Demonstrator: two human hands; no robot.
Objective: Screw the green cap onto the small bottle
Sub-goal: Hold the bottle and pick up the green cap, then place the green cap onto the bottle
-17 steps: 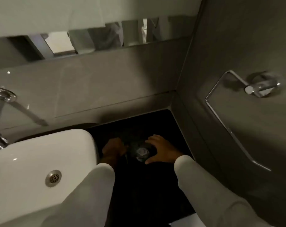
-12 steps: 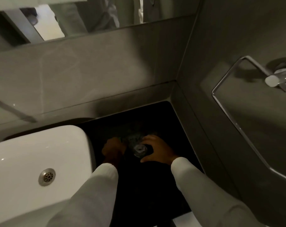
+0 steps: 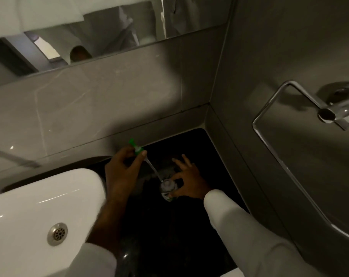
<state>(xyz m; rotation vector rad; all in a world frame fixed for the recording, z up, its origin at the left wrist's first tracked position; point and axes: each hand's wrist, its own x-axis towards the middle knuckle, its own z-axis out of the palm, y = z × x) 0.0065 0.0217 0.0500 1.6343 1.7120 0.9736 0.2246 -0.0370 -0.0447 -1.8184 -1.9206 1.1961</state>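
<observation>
Cap (image 3: 137,149): green, with a pale dip tube (image 3: 152,168) hanging from it. It is pinched between thumb and fingertips of the left hand (image 3: 121,172), which is closed on it and raised clear of the counter (image 3: 169,226). Half a second ago both hands sat low in the dark around the bottle and no green showed; the cap is now lifted up and away toward ten o'clock of the bottle.

Tube: slants down from the cap toward four o'clock. Its lower end reaches the bottle's mouth; whether it is inside or only at the rim cannot be told.

Bottle (image 3: 167,187): small and clear, with a label low on its side. It stands on the black counter near the corner, at three o'clock of the basin (image 3: 40,206). The right hand (image 3: 189,182) steadies it with thumb and forefinger curled round the neck; the other fingers (image 3: 186,159) are spread and free.

Reading of the change: the cap is apart from the neck and tilted, so no thread is engaged yet. Step in hand, by my judgement, is feeding the tube down into the bottle. After that the cap must be brought upright over the mouth before any turning.

Risk: a slanted cap may cross-thread, and a light bottle may tip under a sideways push.

Towel ring (image 3: 289,124): on the wall at two o'clock, well apart.
</observation>
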